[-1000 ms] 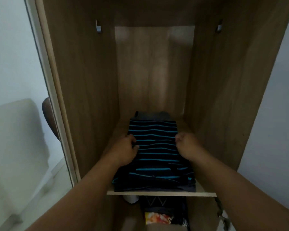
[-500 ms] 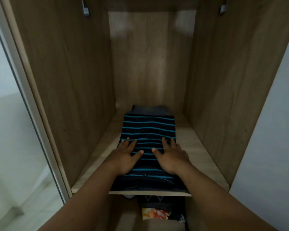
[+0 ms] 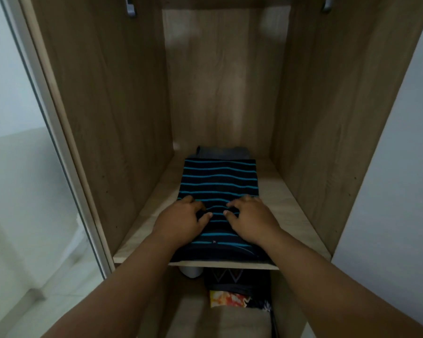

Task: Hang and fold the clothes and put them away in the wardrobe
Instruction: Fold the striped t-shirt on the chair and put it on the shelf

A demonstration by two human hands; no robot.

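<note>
From the head view, I have both hands down on the folded navy shirt with thin teal stripes [image 3: 219, 191], which lies on the light wooden shelf [image 3: 300, 230] of the brown wood-grain wardrobe [image 3: 108, 118], its near fold right at the shelf's front edge and its far end short of the back panel. Half a second ago my fingers lay flat and spread on the cloth; now my left hand [image 3: 181, 222] and right hand [image 3: 250, 219] have the fingers curled, tips digging into the fabric near the middle of the stack. I cannot tell if they pinch a fold or only press. A grey folded garment [image 3: 224, 151] shows beneath it at the back. I judge this piece is placed, and I am only nudging it square before letting go.

As for writing, a tiny pale mark sits on the shirt near the front fold, too small to read. Below the shelf, a dark garment with a pale zigzag pattern [image 3: 227, 276] and an orange-and-yellow printed item [image 3: 227, 300] show no legible text.
</note>
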